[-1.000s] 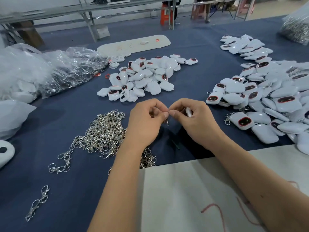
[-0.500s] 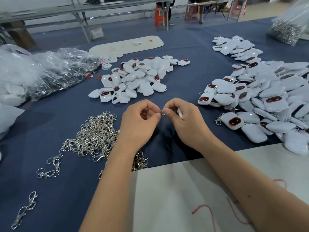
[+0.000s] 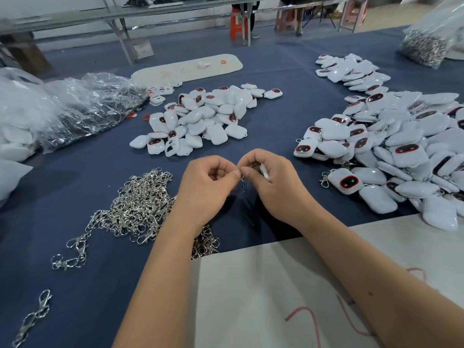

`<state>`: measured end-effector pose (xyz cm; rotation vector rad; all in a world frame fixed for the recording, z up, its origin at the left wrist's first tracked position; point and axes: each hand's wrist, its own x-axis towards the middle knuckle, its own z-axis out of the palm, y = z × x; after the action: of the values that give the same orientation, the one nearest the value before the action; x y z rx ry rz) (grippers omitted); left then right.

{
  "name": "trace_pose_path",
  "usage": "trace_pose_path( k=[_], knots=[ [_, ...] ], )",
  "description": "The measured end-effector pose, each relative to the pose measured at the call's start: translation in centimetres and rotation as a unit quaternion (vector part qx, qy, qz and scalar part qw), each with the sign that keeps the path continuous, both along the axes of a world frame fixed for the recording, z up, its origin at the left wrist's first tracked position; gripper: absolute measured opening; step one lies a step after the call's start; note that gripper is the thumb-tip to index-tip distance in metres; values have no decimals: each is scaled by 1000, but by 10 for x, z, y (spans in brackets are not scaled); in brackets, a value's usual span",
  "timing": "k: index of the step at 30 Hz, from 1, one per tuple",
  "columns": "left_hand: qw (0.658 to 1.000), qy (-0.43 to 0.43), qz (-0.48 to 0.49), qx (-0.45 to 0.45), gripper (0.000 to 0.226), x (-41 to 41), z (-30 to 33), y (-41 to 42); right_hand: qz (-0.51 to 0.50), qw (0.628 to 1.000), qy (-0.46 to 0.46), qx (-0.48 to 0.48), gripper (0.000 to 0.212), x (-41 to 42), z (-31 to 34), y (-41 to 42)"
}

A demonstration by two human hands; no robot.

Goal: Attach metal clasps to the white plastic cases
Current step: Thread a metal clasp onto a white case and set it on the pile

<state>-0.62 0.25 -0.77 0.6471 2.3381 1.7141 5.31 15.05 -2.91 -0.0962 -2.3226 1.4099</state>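
Your left hand (image 3: pixel 208 187) and right hand (image 3: pixel 271 184) meet fingertip to fingertip, pinching a metal clasp (image 3: pixel 243 182); a white case (image 3: pixel 264 171) peeks from your right fist, loose clasps (image 3: pixel 135 204) heaped left.

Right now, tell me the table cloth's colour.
Dark navy blue table cloth, plain, clearest in the head view.

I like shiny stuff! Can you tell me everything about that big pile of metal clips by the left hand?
The clip pile is a loose, tangled heap of small silver clasps, shiny like polished metal, each with a hook end and a ring. It lies on the blue cloth, left of the hands. A few linked clips trail off its near-left side. The left forearm crosses over its right edge, hiding part of it. Neither hand grips the pile.
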Motion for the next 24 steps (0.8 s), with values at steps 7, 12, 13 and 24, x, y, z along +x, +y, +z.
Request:
trace_pose_path(
  k=[7, 12, 13, 24],
  knots=[
    [999, 38, -11, 12, 9, 0, 0, -1, 5, 1000, 1, -26, 17, 0, 0, 4],
    [999, 15, -25, 39, 11, -2, 0, -2, 4, 998, 42, -42, 13, 2, 0, 2],
    [999, 5, -28, 46, 12, -2, 0, -2, 2, 998, 55, -35, 13, 3, 1, 1],
    [997, -13, -54, 56, 20, 0, 2, -1, -17, 991, 116, 64, 15, 3, 1, 1]
  ],
)
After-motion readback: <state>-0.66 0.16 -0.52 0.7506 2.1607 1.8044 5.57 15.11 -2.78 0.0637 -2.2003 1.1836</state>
